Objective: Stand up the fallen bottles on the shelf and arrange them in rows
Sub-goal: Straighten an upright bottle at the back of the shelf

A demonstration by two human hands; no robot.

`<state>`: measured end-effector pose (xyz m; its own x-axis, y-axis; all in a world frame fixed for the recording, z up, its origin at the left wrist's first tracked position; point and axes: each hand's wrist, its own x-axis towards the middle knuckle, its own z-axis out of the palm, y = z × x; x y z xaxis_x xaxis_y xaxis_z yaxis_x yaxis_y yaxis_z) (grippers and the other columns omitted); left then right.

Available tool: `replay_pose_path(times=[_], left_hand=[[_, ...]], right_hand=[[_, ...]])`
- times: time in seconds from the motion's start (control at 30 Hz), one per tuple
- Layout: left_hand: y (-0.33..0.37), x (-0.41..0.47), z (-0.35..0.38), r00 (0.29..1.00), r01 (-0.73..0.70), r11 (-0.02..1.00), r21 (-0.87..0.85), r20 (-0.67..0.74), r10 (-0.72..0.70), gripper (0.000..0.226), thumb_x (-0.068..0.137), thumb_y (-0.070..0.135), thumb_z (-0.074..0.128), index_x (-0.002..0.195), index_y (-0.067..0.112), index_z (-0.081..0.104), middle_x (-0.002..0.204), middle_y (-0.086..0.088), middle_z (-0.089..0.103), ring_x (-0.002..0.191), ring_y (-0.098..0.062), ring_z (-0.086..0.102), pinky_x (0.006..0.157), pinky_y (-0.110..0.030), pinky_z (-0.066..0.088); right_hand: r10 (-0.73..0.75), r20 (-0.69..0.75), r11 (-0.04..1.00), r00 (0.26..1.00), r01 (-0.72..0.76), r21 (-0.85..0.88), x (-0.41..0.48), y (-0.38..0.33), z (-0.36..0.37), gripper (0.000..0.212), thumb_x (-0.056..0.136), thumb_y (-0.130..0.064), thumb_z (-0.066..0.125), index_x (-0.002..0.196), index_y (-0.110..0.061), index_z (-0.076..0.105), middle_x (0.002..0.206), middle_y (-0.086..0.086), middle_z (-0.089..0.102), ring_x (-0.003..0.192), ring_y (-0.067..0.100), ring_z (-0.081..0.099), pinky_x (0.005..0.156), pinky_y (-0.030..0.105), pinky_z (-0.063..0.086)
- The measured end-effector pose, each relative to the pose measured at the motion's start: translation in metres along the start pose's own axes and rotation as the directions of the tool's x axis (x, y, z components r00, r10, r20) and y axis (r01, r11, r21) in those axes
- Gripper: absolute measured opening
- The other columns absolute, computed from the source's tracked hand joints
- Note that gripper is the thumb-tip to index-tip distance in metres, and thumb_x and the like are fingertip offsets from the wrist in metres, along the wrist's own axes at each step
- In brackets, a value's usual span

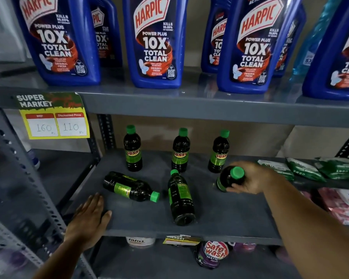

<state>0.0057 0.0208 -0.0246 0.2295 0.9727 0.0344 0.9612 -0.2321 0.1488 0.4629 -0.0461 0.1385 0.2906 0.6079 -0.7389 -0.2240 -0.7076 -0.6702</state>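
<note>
Grey shelf, centre frame | right hand clamped on bottle near cap; left hand flat, empty | likely rigid, liquid-heavy, slick; grasp mid-body.

the blue bottles on the upper shelf read "harpic power plus 10x total clean". the price tag reads "super market", "160", "discounted price", "110". the standing dark bottles read "sunny". a pouch below reads "safe wash"; a white tub reads "fitfizz".

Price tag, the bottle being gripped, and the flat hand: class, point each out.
price tag (55,125), head view, yellow lower panel.
gripped bottle (237,172), head view, green cap.
left hand (88,217), head view, back of hand.
</note>
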Motion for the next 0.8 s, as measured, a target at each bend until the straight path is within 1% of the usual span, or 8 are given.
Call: replay_pose_path(times=[0.13,0.2,0.27,0.3,0.5,0.6,0.7,0.8], left_hand=[[-0.001,0.001,0.001,1.000,0.000,1.000,0.008,0.003,0.000,0.091,0.075,0.064,-0.005,0.147,0.010,0.006,0.159,-0.004,0.004,0.144,-0.016,-0.001,0.117,-0.036,0.005],[-0.001,0.001,0.001,1.000,-0.001,1.000,0.009,-0.004,0.001,0.091,0.075,0.064,-0.004,0.147,0.009,0.008,0.159,-0.005,0.006,0.145,-0.017,0.001,0.117,-0.036,0.006],[0.000,0.001,0.000,1.000,-0.007,1.000,0.016,-0.011,0.007,0.091,0.075,0.063,-0.004,0.147,0.008,0.010,0.158,-0.007,0.008,0.145,-0.018,0.003,0.116,-0.036,0.007],[0.000,0.000,0.000,1.000,-0.009,1.000,0.016,-0.015,0.009,0.091,0.076,0.063,-0.003,0.147,0.008,0.012,0.158,-0.007,0.009,0.145,-0.018,0.005,0.116,-0.037,0.008],[0.000,0.000,0.000,1.000,-0.007,1.000,0.025,-0.029,0.008,0.091,0.076,0.063,-0.003,0.147,0.007,0.012,0.158,-0.008,0.012,0.145,-0.019,0.006,0.116,-0.036,0.007],[0.000,0.000,0.000,1.000,-0.007,0.999,0.038,-0.020,0.008,0.091,0.075,0.062,-0.004,0.147,0.008,0.011,0.158,-0.007,0.010,0.145,-0.017,0.004,0.116,-0.035,0.006],[-0.001,0.001,0.000,1.000,-0.006,0.999,0.036,-0.021,0.007,0.090,0.076,0.063,-0.004,0.147,0.008,0.009,0.158,-0.006,0.009,0.144,-0.016,0.002,0.116,-0.034,0.005],[0.000,0.001,0.000,1.000,-0.007,0.999,0.039,-0.021,0.008,0.090,0.076,0.062,-0.004,0.147,0.009,0.008,0.158,-0.005,0.008,0.144,-0.016,0.002,0.116,-0.034,0.005]], right_hand=[[-0.022,0.005,1.000,1.000,0.022,0.006,0.019,-0.006,-0.006,0.057,0.094,-0.039,0.054,0.127,0.006,0.052,0.121,0.042,0.042,0.043,0.023,0.067,0.034,0.022,0.051],[-0.054,-0.021,0.999,0.998,0.054,-0.002,0.023,-0.008,-0.003,0.066,0.090,-0.043,0.059,0.132,0.007,0.050,0.115,0.043,0.050,0.041,0.021,0.066,0.032,0.021,0.049],[-0.086,-0.045,0.996,0.995,0.087,0.009,0.023,-0.009,-0.001,0.062,0.089,-0.046,0.061,0.127,0.002,0.056,0.087,0.034,0.060,0.039,0.019,0.064,0.032,0.019,0.048],[-0.105,-0.057,0.994,0.993,0.106,0.014,0.023,-0.009,-0.001,0.058,0.088,-0.048,0.061,0.124,-0.003,0.059,0.083,0.027,0.063,0.038,0.018,0.063,0.031,0.019,0.047],[-0.153,-0.053,0.987,0.987,0.151,-0.046,0.030,-0.008,-0.004,0.057,0.083,-0.070,0.056,0.110,-0.021,0.065,0.100,0.011,0.072,0.048,0.017,0.066,0.038,0.022,0.052],[-0.166,-0.048,0.985,0.985,0.163,-0.062,0.037,-0.007,-0.006,0.050,0.088,-0.062,0.055,0.115,-0.021,0.065,0.084,0.009,0.074,0.047,0.015,0.064,0.039,0.019,0.050],[-0.188,-0.018,0.982,0.982,0.188,-0.006,0.045,-0.006,-0.013,0.042,0.096,-0.048,0.050,0.128,-0.023,0.058,0.102,0.015,0.072,0.052,0.020,0.068,0.038,0.021,0.050],[-0.195,0.011,0.979,0.981,0.194,0.063,0.048,-0.005,-0.017,0.038,0.099,-0.043,0.048,0.127,-0.019,0.058,0.109,0.019,0.068,0.053,0.023,0.070,0.037,0.023,0.051]])
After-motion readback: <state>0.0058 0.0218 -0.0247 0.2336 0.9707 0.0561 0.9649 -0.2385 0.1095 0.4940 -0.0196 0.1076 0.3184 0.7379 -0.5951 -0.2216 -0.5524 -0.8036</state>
